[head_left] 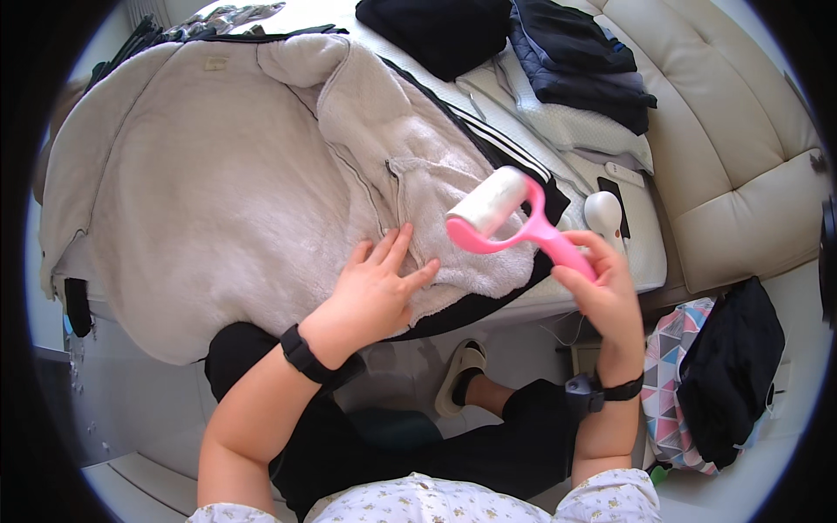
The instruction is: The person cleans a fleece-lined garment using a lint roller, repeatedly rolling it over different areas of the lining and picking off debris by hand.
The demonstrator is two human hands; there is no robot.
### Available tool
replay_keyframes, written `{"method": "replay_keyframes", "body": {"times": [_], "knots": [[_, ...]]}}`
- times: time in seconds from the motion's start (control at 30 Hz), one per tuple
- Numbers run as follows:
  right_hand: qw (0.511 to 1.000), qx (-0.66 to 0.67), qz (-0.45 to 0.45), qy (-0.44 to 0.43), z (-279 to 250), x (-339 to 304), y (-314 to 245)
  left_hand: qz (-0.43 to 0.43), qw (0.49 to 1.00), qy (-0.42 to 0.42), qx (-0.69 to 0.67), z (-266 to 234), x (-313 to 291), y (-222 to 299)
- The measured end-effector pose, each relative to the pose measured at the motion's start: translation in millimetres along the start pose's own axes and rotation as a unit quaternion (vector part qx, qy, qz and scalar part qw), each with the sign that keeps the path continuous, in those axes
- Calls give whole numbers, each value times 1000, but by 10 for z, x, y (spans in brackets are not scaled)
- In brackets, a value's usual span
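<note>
A jacket [200, 192] lies spread with its pale fleece lining up, and a black, white-striped sleeve edge shows along its right side. My left hand [373, 283] rests on the fleece near the lower edge, fingers spread and holding nothing. In my right hand [602, 283] is a lint roller [497, 213], gripped by its pink handle. Its white roll hangs over the right part of the lining; whether it touches the fleece I cannot tell.
Folded dark clothes [580, 65] and a black garment [436, 35] lie at the back. A white round-headed device [603, 213], a dark phone-like slab and a remote [624, 174] sit at right, before a beige sofa [741, 192]. Black cloth [732, 375] drapes over a patterned bag [676, 383].
</note>
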State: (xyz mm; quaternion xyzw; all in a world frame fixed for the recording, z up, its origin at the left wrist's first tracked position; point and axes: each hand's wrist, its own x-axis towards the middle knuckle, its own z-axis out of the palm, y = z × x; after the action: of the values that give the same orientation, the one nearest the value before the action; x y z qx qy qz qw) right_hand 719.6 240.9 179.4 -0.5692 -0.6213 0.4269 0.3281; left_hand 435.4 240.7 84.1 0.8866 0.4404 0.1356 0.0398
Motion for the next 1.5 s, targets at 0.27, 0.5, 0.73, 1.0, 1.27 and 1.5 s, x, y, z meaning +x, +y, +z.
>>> {"method": "replay_keyframes", "body": {"times": [0.27,0.5,0.73,1.0,1.27,1.5], "knots": [[951,-273,-146,16,645,466,20,1,999,-23,23,95,-55,25],[907,-384,-173,-2,1022,938,-233,4,1000,-13,11,94,-73,-42],[954,-156,-252,41,1053,1371,-28,7,1000,-18,9,69,-51,-2],[964,266,-13,-2,405,771,-244,-35,963,-29,-265,-369,11,-199],[950,313,-4,18,494,577,167,-439,731,94,-514,-388,703,-956],[944,330,-8,-26,961,721,229,-392,839,93,-365,89,924,-1054]]}}
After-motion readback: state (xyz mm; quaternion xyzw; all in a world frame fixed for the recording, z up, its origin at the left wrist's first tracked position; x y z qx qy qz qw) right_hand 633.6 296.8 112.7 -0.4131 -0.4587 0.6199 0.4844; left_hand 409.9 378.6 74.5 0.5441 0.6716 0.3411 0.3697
